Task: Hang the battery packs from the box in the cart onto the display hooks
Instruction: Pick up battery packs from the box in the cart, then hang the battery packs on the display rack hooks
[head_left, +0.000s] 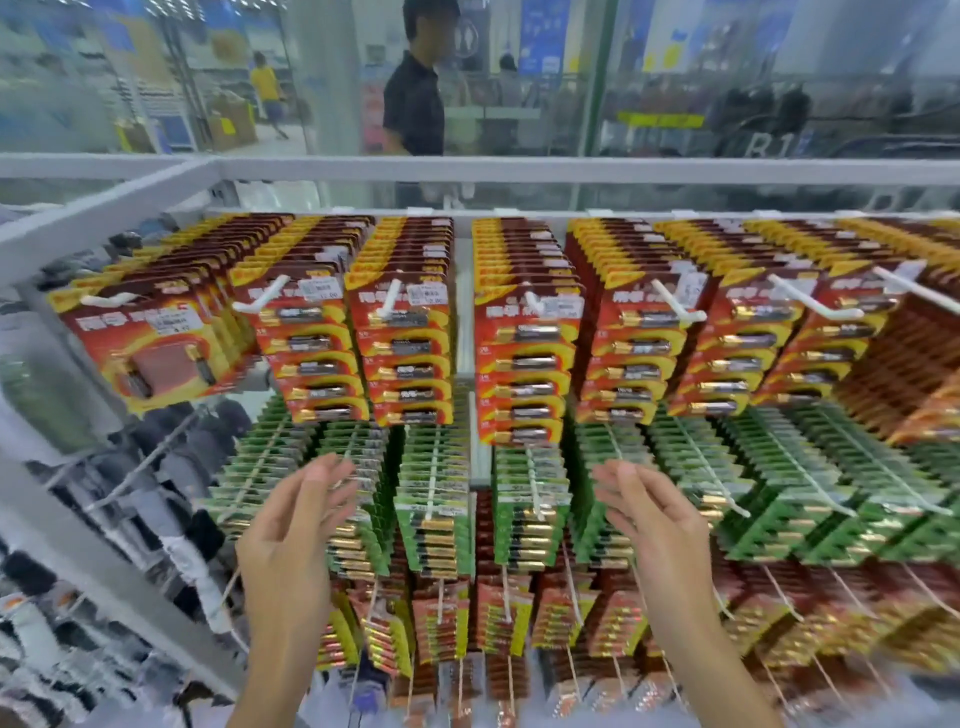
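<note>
Packs (524, 358) of batteries fill the rack (104, 218) in front of us, hung on white hooks (387, 301) that stick out toward us: 1 red row along the rack's top edge, a green row (434, 499) just under it, and a lower red row (441, 623) near the bottom edge. Our 2 hands are raised before the green row, well apart from each other. Our left hand (291, 525) is toward the rack's left side, fingers loose and slightly bent, gripping nothing. Our right hand (660, 525) is right of the rack's middle, fingers likewise relaxed and empty. We cannot tell whether any fingertip touches a pack. Behind the rack's top rail stands a glass wall (727, 78), and beyond it a person (415, 104) in a dark shirt. Past the rack's left edge hang dark goods (171, 467), too blurred to name.
</note>
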